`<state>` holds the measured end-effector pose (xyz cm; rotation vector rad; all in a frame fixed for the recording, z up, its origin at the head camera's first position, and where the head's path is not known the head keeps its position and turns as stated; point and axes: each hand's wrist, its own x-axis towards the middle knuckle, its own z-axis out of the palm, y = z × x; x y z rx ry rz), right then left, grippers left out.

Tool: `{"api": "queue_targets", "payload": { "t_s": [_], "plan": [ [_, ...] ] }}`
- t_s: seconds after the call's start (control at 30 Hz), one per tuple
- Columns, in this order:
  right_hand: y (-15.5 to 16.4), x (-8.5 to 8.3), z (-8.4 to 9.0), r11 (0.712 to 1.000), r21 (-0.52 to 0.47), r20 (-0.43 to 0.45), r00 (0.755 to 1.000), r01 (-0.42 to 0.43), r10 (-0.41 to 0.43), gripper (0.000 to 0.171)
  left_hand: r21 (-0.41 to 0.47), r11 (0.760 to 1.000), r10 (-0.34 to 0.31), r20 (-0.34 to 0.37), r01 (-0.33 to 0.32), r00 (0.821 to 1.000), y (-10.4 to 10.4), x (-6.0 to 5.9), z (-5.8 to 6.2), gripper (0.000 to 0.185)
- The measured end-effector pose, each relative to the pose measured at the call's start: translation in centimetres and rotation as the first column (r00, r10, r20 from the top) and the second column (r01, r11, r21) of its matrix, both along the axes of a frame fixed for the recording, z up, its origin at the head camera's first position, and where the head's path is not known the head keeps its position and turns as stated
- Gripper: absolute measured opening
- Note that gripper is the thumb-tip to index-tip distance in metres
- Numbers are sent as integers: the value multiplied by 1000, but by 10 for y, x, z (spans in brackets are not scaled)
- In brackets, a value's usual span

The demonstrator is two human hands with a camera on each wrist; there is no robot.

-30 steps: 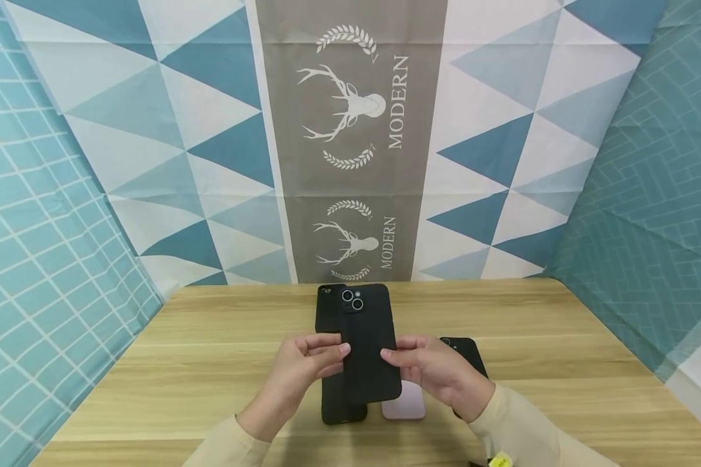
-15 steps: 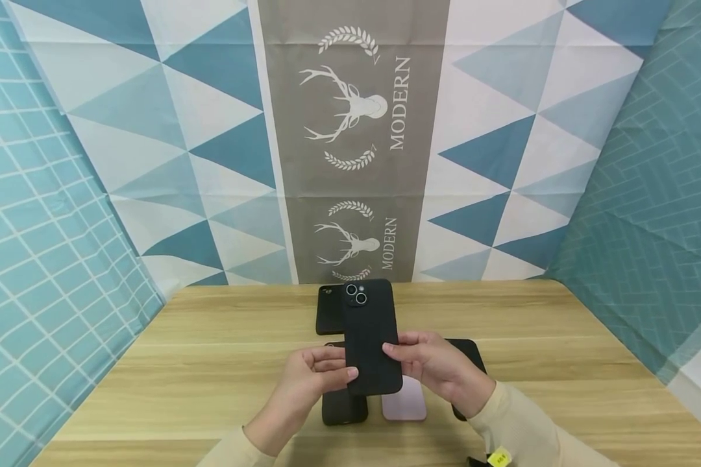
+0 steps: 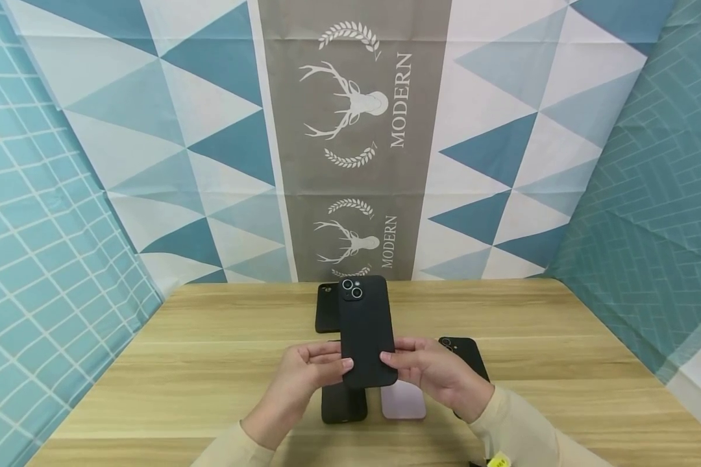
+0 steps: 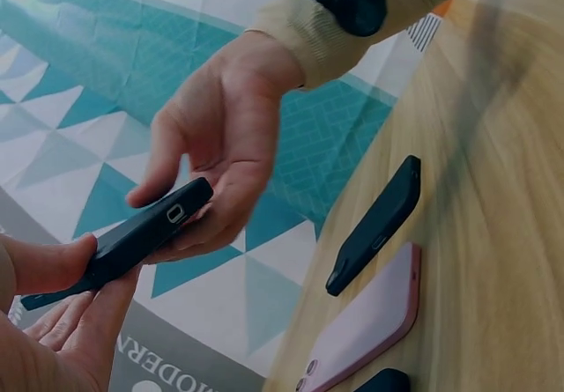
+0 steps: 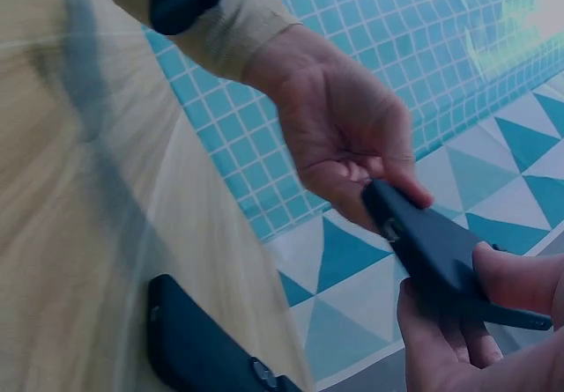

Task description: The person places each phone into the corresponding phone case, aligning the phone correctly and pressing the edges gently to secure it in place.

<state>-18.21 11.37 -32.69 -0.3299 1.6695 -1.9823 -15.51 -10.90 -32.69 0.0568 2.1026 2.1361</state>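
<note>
Both hands hold a black phone (image 3: 365,331) in a black case above the wooden table (image 3: 210,363), back up and camera lenses at the far end. My left hand (image 3: 327,366) pinches its lower left edge, thumb on top. My right hand (image 3: 403,360) grips the lower right edge. In the left wrist view the right hand (image 4: 220,136) cradles the phone (image 4: 132,238) from below. In the right wrist view the left hand (image 5: 344,141) holds the phone (image 5: 441,251) by its end.
Another black case (image 3: 326,310) lies on the table behind the held phone. Below the hands lie a black case (image 3: 343,405) and a pink one (image 3: 404,401). A further black case (image 3: 470,357) sits to the right. Patterned cloth walls close in the table.
The held phone has risen a little and turned straighter. My left hand has shifted its pinch on the lower left edge. More of the black case underneath shows.
</note>
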Motion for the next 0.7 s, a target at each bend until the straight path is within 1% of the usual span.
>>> {"api": "queue_targets", "payload": {
  "t_s": [0.17,0.47,0.6,0.7],
  "plan": [
    [1,2,-6,1000,4,-1,1000,-17,17,55,-21,999,41,13,-41,999,-1,-3,0,48],
    [1,2,-10,1000,8,-2,1000,-4,4,52,-13,998,54,45,-54,998,-1,-7,-5,47],
    [0,0,-12,1000,12,8,1000,8,-8,54,-14,998,54,51,-53,997,-4,-8,-5,47],
    [2,-2,-13,1000,14,16,1000,22,-22,57,-18,998,68,60,-67,996,-9,-9,-6,47]
  ]
}}
